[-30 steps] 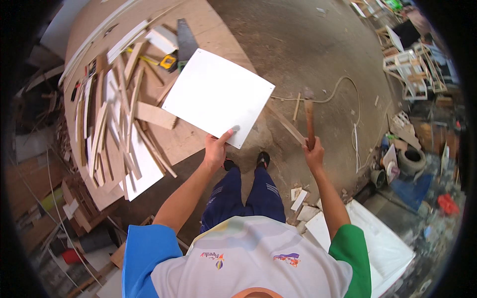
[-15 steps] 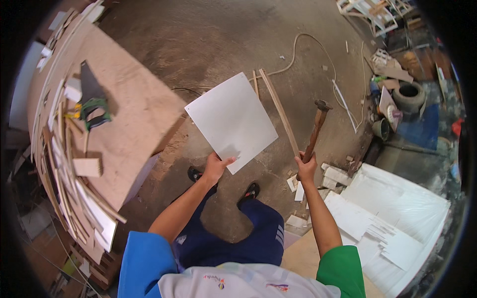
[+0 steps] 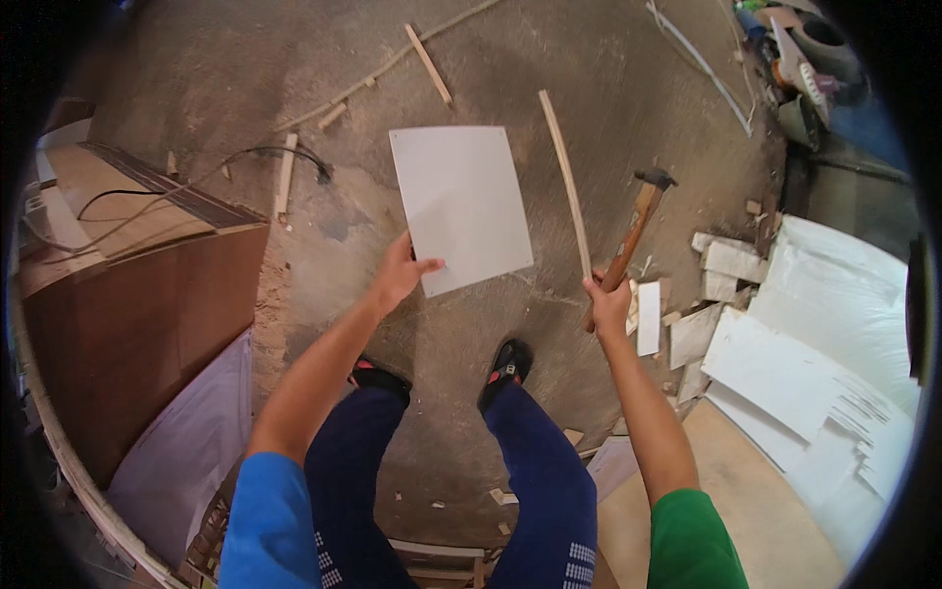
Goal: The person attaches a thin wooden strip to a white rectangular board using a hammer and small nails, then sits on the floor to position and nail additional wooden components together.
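Observation:
My left hand (image 3: pixel 402 273) grips a thin white rectangular panel (image 3: pixel 463 206) by its lower left corner, the thumb lying on top of its face. Out in front of me, the panel hangs above the concrete floor. Closed in my right hand (image 3: pixel 610 302) are two things together: a hammer (image 3: pixel 636 228) with a wooden handle and dark metal head, and a long thin wooden strip (image 3: pixel 567 182). Both point away from me, head and free end upward in the view. Fingers of the right hand partly hide where the two cross.
Wooden pieces (image 3: pixel 428 65) and a cable (image 3: pixel 324 175) lie on the floor ahead. A brown wooden box-like bench (image 3: pixel 147 324) stands at left. White board offcuts (image 3: pixel 734 260) and a stack of white sheets (image 3: pixel 775 378) lie at right. A tyre (image 3: pixel 826 47) is at far right.
My view has shifted, and the saw on the worktop at left is now out of sight. The white panel has turned to sit more upright in view. Both hands keep their holds.

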Demonstrator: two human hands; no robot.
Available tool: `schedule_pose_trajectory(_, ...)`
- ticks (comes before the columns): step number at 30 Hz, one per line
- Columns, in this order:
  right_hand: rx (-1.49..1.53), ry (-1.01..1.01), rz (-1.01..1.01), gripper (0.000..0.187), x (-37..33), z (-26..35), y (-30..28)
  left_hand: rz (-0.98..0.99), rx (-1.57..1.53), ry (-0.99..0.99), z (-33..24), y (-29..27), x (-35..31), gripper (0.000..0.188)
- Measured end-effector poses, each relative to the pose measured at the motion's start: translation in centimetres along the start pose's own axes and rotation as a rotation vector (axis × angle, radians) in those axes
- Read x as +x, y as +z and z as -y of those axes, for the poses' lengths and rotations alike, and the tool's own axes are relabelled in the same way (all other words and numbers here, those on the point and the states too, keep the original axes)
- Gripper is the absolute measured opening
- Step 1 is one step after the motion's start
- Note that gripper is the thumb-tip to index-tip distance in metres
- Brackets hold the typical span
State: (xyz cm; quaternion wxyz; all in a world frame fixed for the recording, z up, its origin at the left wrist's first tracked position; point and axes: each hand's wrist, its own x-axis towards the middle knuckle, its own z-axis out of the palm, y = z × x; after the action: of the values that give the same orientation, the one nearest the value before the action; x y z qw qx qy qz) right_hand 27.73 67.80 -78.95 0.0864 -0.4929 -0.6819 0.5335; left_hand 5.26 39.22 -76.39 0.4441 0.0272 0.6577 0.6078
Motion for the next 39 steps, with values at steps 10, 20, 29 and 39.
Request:
schedule_pose_trajectory(10, 0.18, -0.053, -0.038, 0.039, 7.1, -15.8, 6.5, 0.143, 0.051, -0.081, 12.1, -1.3, 11.2, 0.056)
schedule_pose_trajectory(20, 0.062, -0.178, -0.102, 0.04, 13.3, -20.0, 7.6, 0.224, 0.129, -0.074, 14.9, -3.1, 16.6, 0.054)
schedule_pose_trajectory(29, 0.091, -0.146, -0.075, 0.036, 19.6, -17.6, 8.1, 0.266, 0.738, 0.593, 8.1, -5.6, 16.6, 0.041)
schedule_pose_trajectory(39, -0.043, -0.053, -0.208, 0.04, 20.8, -18.3, 10.9, 0.093, 1.688, 1.567, 6.1, -8.3, 11.3, 0.046)
